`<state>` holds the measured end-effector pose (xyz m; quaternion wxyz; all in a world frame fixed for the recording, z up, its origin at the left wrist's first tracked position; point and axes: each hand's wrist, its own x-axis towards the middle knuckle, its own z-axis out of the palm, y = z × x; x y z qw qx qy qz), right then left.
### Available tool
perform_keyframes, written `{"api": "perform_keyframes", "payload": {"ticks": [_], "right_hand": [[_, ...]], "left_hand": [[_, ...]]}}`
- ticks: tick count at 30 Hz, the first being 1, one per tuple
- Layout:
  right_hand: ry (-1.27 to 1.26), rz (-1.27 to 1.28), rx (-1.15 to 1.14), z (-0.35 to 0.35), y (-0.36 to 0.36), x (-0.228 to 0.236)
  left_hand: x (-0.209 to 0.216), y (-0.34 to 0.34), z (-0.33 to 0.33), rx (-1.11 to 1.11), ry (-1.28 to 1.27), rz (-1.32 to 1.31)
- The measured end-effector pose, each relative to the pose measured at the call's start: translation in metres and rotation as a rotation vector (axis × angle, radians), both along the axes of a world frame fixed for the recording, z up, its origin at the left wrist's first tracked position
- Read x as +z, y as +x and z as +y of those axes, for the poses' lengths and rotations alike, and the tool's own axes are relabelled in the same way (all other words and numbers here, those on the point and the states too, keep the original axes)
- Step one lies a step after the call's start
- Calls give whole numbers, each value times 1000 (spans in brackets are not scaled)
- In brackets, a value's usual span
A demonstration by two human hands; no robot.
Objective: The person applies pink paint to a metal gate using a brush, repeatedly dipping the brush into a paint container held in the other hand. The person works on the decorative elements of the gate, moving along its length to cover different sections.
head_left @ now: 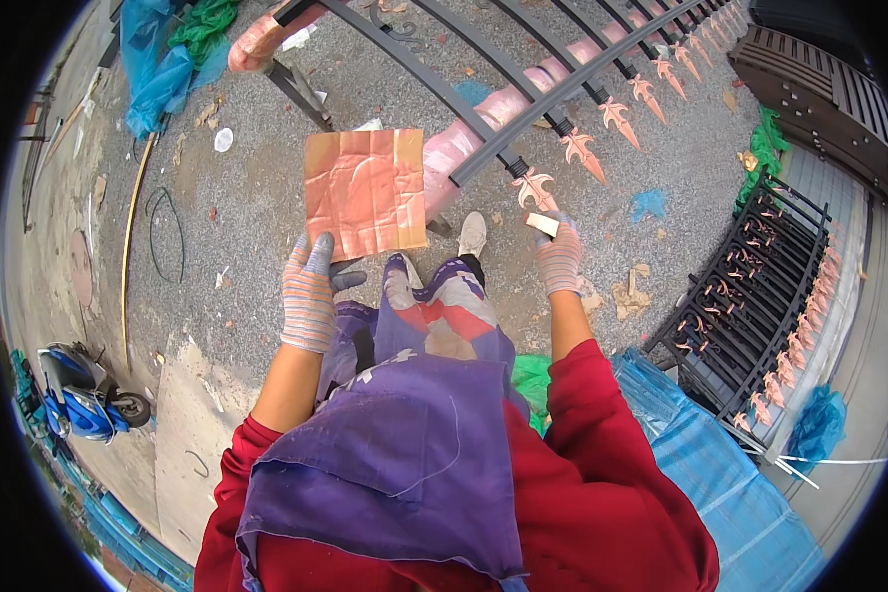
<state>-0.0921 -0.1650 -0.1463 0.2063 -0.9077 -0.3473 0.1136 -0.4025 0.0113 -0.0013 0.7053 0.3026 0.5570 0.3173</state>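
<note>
My left hand point(308, 301), in a striped knit glove with grey fingertips, grips the lower left edge of a creased, copper-coloured square sheet point(365, 192). Whether the sheet is card or paper I cannot tell. A small cream block point(542, 225), perhaps sponge or a brush end, is pinched in my gloved right hand point(560, 261). Just beyond that block is the nearest copper-coloured spear finial point(533, 187) on a dark metal fence panel point(493, 148). Several more painted finials run along the panel toward the far right. Contact between block and finial cannot be made out.
Pink wrapping covers the support point(479, 128) under the panel. A second stack of fence panels point(750, 296) lies at right, beside blue sheeting point(720, 483). Blue and green plastic point(158, 74) lies far left. A parked scooter point(89, 395) stands at left. Scraps litter the gravel.
</note>
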Motion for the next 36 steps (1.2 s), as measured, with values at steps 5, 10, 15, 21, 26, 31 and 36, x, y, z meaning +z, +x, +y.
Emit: {"api": "perform_keyframes", "payload": {"ticks": [5,10,15,21,26,31,36], "right_hand": [[-112,24,-73,32,-6,-21],[-61,191,-223,8,17,0],[194,34,-255,12,88,9],[60,-25,-242,74,135,-11],[-179,71,-40,69,140,-35],[-61,106,4,32,142,-21],[99,87,-33,57,173,3]], "left_hand": [[-9,5,0,-69,-14,-15],[9,12,-12,-29,27,26],[0,24,-14,-19,22,56],[5,69,-13,-56,-45,97],[21,104,-11,-4,-23,122],[32,120,-14,100,-3,153],[38,136,-15,47,-10,140]]}}
